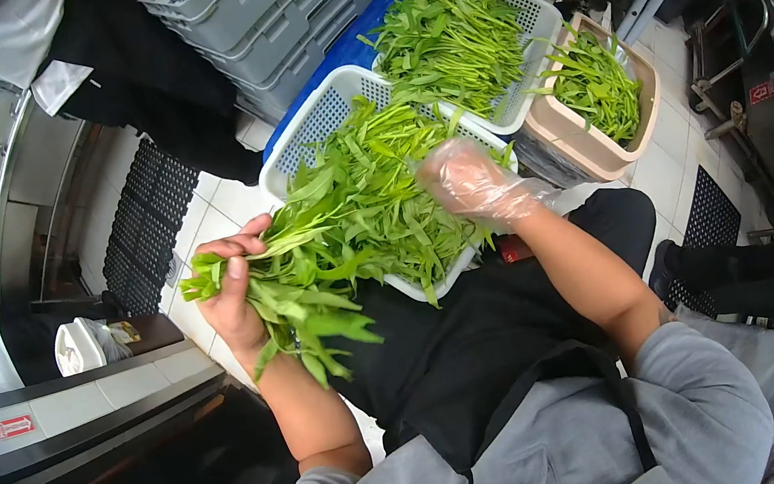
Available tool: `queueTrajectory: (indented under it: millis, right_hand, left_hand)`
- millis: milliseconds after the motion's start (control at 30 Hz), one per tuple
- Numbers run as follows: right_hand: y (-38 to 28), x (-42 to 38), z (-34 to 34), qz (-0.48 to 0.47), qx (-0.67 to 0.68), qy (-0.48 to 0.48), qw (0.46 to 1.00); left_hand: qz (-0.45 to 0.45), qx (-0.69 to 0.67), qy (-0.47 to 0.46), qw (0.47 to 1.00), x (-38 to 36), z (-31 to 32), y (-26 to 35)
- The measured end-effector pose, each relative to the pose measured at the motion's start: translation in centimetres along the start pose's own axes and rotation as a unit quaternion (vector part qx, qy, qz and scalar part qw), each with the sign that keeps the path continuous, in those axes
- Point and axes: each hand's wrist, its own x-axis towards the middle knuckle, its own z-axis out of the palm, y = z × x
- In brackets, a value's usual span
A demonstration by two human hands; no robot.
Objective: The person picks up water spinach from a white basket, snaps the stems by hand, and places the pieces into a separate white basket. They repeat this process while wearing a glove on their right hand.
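My left hand (236, 296), bare, is closed around a bunch of leafy greens (313, 319) that look like water spinach. Stems stick out past the fingers on the left, and leaves hang down over my forearm. In front of my lap, a white perforated basket (287, 151) is heaped with the same water spinach (388, 181). My right hand (470, 180), in a clear plastic glove, is over the right side of this heap. Its fingers are curled, and what they hold, if anything, is hidden.
Behind stands a second white basket (534, 21) of greens (457, 43). A beige tub (584, 145) with more greens (595, 82) is at the right. Grey crates (271, 17) are stacked behind. One person in a black apron (132, 70) stands at left; another's legs (756, 270) show at right.
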Motion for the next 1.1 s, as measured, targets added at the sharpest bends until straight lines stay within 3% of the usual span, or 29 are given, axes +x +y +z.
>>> queueTrajectory:
  millis: [67, 200, 300, 333, 400, 433, 567, 633, 733, 800, 967, 1100]
  right_hand:
    - [-0.9, 0.6, -1.9, 0.039, -0.062, -0.011, 0.997]
    - [-0.5, 0.7, 0.1, 0.003, -0.083, -0.060, 0.995]
    - [-0.5, 0.6, 0.5, -0.017, -0.121, -0.038, 0.992]
    - [-0.8, 1.0, 0.0, -0.021, -0.127, -0.034, 0.991]
    - [-2.2, 1.1, -1.8, -0.056, -0.095, 0.026, 0.994]
    - [-2.8, 1.4, -2.7, -0.074, -0.080, 0.060, 0.992]
    - [-3.3, 1.6, -4.8, -0.053, -0.037, -0.014, 0.998]
    - [-2.5, 1.4, -6.0, -0.026, 0.068, 0.048, 0.996]
    - [-2.1, 0.3, -8.0, 0.078, 0.159, 0.067, 0.982]
    - [-1.9, 0.0, -8.4, 0.106, 0.182, 0.072, 0.975]
    - [-1.9, 0.1, -6.0, 0.089, 0.151, 0.000, 0.984]
    - [-1.4, 0.5, -6.9, 0.082, 0.068, -0.004, 0.994]
  left_hand:
    - [0.006, -0.025, 0.029, 0.999, 0.0, 0.5, -0.2]
    - [-0.017, -0.080, 0.036, 0.996, 0.3, 1.4, -1.5]
    - [-0.116, 0.115, 0.040, 0.986, 0.7, 3.5, -1.4]
    - [-0.132, 0.223, -0.012, 0.966, 1.0, 4.7, -1.1]
    - [-0.006, 0.439, -0.165, 0.883, 1.8, 7.2, -2.0]
    - [-0.009, 0.457, -0.195, 0.868, 1.8, 8.1, -3.3]
    - [-0.052, 0.586, -0.220, 0.778, 1.7, 10.0, -7.5]
    - [-0.086, 0.606, -0.208, 0.763, 2.2, 10.1, -7.9]
    - [-0.182, 0.521, -0.180, 0.814, 2.5, 9.9, -6.6]
    - [-0.184, 0.503, -0.186, 0.824, 2.6, 9.5, -6.5]
    - [-0.213, 0.475, -0.204, 0.829, 2.7, 9.9, -6.4]
    - [-0.047, 0.609, -0.135, 0.780, 2.2, 9.6, -5.1]
